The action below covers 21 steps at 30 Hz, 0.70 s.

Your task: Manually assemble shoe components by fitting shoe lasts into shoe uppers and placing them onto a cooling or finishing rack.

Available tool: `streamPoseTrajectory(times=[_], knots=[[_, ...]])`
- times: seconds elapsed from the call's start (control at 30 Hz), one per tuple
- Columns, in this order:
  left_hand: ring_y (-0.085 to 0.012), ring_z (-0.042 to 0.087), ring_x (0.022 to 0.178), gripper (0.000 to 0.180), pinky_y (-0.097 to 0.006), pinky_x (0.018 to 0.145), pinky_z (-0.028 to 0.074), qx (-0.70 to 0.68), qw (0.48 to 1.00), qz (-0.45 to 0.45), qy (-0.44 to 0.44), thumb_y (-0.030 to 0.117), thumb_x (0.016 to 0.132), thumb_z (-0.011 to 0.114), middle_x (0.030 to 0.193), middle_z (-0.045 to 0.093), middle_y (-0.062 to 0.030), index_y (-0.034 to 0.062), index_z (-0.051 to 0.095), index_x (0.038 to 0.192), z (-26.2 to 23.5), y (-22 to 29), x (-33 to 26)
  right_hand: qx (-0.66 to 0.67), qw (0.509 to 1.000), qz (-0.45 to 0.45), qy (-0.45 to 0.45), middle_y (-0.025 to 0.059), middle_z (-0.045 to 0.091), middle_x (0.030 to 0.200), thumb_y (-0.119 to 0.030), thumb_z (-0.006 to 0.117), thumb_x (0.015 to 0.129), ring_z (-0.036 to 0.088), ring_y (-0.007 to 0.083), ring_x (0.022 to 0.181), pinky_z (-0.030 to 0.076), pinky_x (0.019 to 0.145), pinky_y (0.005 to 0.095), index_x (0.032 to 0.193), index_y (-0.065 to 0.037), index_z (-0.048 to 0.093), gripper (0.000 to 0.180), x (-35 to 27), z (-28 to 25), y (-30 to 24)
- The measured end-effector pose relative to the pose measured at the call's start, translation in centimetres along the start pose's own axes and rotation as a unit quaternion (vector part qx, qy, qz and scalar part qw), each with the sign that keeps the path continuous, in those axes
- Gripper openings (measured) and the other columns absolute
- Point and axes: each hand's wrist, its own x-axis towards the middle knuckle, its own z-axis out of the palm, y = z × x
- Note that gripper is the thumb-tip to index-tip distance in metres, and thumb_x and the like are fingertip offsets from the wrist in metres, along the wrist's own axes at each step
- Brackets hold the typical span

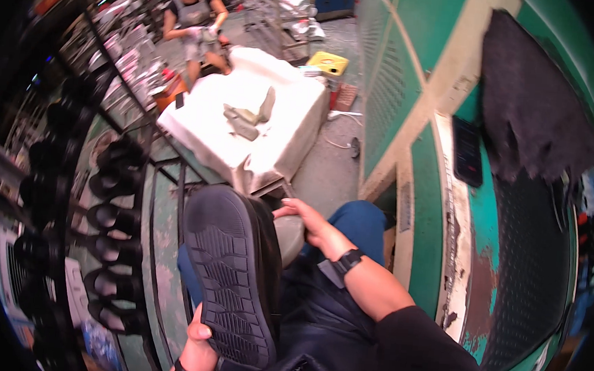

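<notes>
Head view, looking down at the lap. A black shoe (232, 277) lay sole-up across the person's knees, its treaded sole facing the camera. The left hand (198, 340) gripped the near end of the shoe from below, fingers wrapped around the edge of the sole. The right hand (311, 224) rested at the far end of the shoe, its fingers curled over the grey last (290, 237) that showed beside the upper — closed on it, so far as the view allowed. The step in hand appeared to be an inspection or fitting of the sole while the shoe sat on its last; the next move would likely call for a firm two-handed hold while the shoe was turned or pressed.

Left of the shoe, a rack (111, 234) held rows of dark shoes. Right of the shoe stood a green machine (419, 215) with worn paint and a dark cloth (533, 112) draped over it. Beyond the shoe, a white-covered surface (208, 127) carried pale pieces (247, 116) — and farther off a second person (195, 20) worked seated.
</notes>
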Motion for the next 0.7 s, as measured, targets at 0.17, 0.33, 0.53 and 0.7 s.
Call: streamPoseTrajectory(times=[0.17,0.33,0.53,0.7], knots=[[-0.037,0.058,0.119,0.102,-0.046,0.101,0.05,-0.003,0.986,0.169,-0.012,0.031,0.061,0.084,0.136,0.053,-0.0205,-0.0045,0.035,0.144,-0.1,3.7,1.9,0.091,0.928,0.014,-0.362,0.0185,0.056,0.136,-0.042,0.081,0.078,0.056,0.0284,0.125,0.045,0.106,0.0407,0.142,0.006,0.04,0.09,-3.8,-0.1,1.2],[-0.0362,0.058,0.12,0.1,-0.047,0.102,0.049,0.045,0.975,0.217,0.011,0.033,0.065,0.085,0.136,0.053,-0.0196,-0.0041,0.035,0.143,-3.4,5.0,-1.8,0.038,0.95,-0.03,-0.309,0.019,0.058,0.132,-0.027,0.079,0.076,0.06,0.0267,0.119,0.048,0.102,0.0391,0.141,0.006,0.04,0.083,-6.0,7.3,-0.7],[-0.0349,0.054,0.125,0.109,-0.05,0.105,0.047,0.084,0.97,0.219,0.067,0.025,0.063,0.084,0.139,0.048,-0.0202,0.0017,0.023,0.151,-2.1,3.2,-4.3,0.156,0.958,-0.215,-0.105,0.0157,0.063,0.122,-0.038,0.056,0.096,0.065,0.027,0.103,0.056,0.084,0.0376,0.134,0.0,0.047,0.054,3.7,11.9,-9.6],[-0.0324,0.033,0.143,0.129,-0.045,0.117,0.026,0.16,0.949,0.251,0.103,0.02,0.061,0.083,0.156,0.028,-0.0167,0.0121,-0.001,0.158,-3.5,2.7,-7.5,0.02,0.991,-0.041,-0.128,0.0232,0.059,0.125,-0.039,0.046,0.101,0.067,0.033,0.103,0.061,0.07,0.0402,0.135,0.0,0.04,0.052,4.7,14.6,-4.1]])
